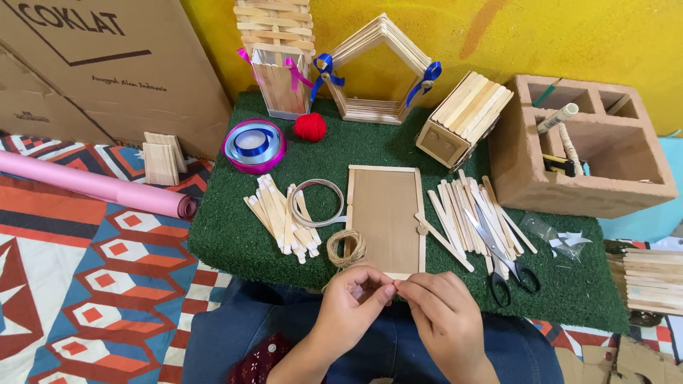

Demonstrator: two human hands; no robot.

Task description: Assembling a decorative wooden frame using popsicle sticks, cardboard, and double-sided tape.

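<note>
Twine (390, 288) sits pinched between left hand (353, 301) and right hand (442, 313), fingertips closed on it, just over my lap. Thin strand could slip if either grip loosens. Beyond, the twine coil (346, 249) touches the stick frame (385, 219) on the green mat (220, 235).
</note>
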